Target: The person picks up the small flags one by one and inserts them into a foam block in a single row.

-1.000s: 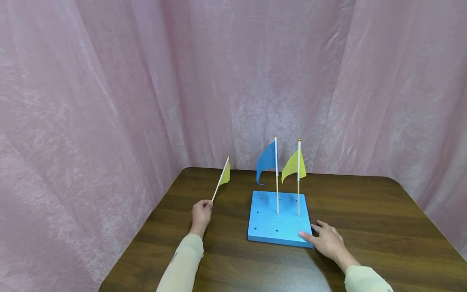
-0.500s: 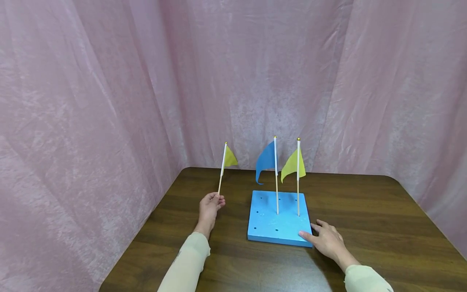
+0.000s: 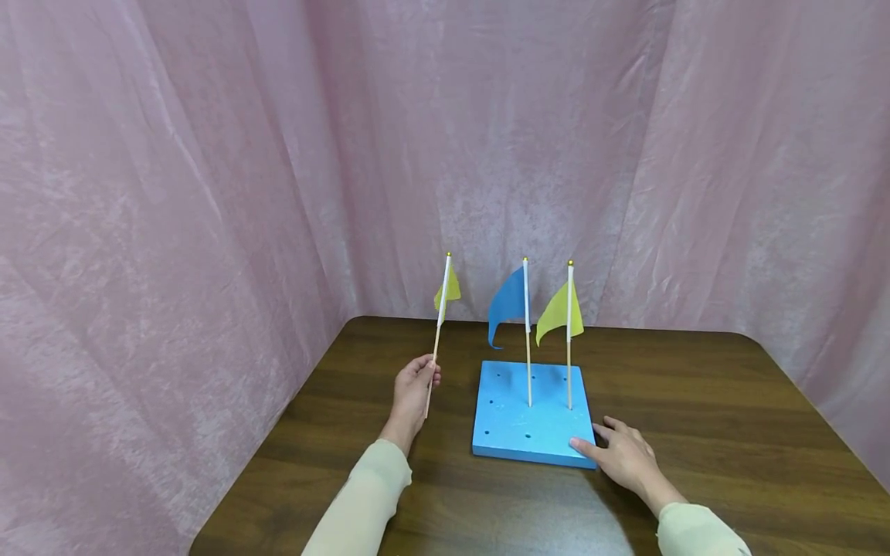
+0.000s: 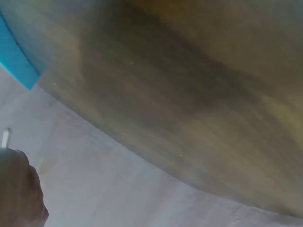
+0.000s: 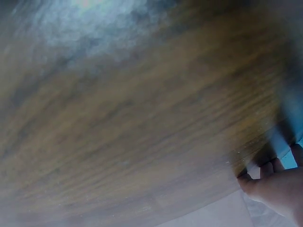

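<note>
In the head view my left hand (image 3: 413,390) pinches the wooden stick of a small yellow flag (image 3: 452,286), held nearly upright left of a square blue board (image 3: 504,428). The stick's lower end shows below the fingers, over the table. Standing in the board are a blue flag (image 3: 509,300) and a second yellow flag (image 3: 556,315). My right hand (image 3: 627,459) rests at the board's front right corner, thumb on top and the other fingers spread beside its right side. The left wrist view catches only part of the left hand (image 4: 19,189).
Several small holes dot the board's top, along its left side, front and back. The brown wooden table (image 3: 695,417) has rounded far corners. Behind and to the left hangs a pink curtain (image 3: 389,154).
The left hand has moved right and away from me, raising the yellow flag from a slant to nearly upright. The right hand and the board have stayed put.
</note>
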`<state>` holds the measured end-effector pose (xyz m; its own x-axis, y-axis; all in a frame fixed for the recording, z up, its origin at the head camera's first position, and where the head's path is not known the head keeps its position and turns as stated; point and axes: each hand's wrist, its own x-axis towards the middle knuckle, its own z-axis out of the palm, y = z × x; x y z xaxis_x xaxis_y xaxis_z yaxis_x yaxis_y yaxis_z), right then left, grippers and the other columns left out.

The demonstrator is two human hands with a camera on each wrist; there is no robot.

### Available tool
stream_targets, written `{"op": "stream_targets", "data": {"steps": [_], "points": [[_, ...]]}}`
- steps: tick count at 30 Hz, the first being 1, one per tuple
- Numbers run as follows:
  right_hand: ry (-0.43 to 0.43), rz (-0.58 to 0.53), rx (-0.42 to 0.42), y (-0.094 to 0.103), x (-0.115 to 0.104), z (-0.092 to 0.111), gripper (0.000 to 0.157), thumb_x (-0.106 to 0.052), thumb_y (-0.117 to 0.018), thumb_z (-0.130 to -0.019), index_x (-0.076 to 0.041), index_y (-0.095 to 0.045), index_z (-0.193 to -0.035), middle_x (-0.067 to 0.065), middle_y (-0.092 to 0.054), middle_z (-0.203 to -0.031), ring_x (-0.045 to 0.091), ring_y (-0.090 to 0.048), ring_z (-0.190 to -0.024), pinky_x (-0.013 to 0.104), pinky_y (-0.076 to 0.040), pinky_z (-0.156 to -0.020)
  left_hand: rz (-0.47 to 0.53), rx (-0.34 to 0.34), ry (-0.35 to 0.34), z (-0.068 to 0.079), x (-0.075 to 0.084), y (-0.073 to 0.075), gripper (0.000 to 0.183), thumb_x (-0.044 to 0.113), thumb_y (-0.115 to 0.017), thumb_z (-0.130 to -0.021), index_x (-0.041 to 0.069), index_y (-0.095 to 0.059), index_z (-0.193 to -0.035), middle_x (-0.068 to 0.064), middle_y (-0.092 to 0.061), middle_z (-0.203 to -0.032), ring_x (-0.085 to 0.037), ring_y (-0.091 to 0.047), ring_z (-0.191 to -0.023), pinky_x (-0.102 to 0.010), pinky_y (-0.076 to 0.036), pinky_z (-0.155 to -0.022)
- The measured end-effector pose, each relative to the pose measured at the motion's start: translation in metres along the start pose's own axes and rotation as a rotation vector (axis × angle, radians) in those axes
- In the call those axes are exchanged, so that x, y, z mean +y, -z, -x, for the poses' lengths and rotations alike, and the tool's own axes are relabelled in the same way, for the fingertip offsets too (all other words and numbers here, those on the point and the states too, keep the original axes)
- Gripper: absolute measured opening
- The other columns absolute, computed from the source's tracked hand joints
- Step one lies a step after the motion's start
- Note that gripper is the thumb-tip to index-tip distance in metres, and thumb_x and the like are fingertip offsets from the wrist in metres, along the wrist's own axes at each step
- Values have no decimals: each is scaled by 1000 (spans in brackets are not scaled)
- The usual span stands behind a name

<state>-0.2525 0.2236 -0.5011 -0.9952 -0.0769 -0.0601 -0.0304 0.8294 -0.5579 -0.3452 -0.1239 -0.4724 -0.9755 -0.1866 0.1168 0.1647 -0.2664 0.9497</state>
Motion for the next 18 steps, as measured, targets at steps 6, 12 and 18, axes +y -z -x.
{"op": "stream_targets", "data": {"steps": [6, 12, 18], "points": [[-1, 1, -7, 0, 0, 0, 90, -68, -53, -91, 8, -51, -139, 37, -31, -148, 59, -26, -133, 77, -20, -101, 59, 9, -21, 1, 11, -10, 18, -4, -52, -100, -12, -62, -113, -7, -62, -85, -11, -61, -74, -22, -54, -72], [3, 7, 2, 2, 0, -1, 91, -69, -53, -91, 8, -51, -139, 37, -31, -148, 59, -26, -133, 77, -20, -101, 80, 25, -91, 1, 23, -22, 12, -3, -57, -98, -6, -66, -106, -5, -66, -85, -18, -65, -82, -27, -55, -80], [-4, 6, -4, 1, -1, -1, 90, -69, -53, -91, 8, -51, -139, 37, -31, -148, 59, -25, -133, 77, -20, -101, 27, 41, -126, 2, 24, -30, 12, -1, -61, -97, -6, -68, -106, -7, -69, -90, -18, -64, -88, -27, -50, -85]]}}
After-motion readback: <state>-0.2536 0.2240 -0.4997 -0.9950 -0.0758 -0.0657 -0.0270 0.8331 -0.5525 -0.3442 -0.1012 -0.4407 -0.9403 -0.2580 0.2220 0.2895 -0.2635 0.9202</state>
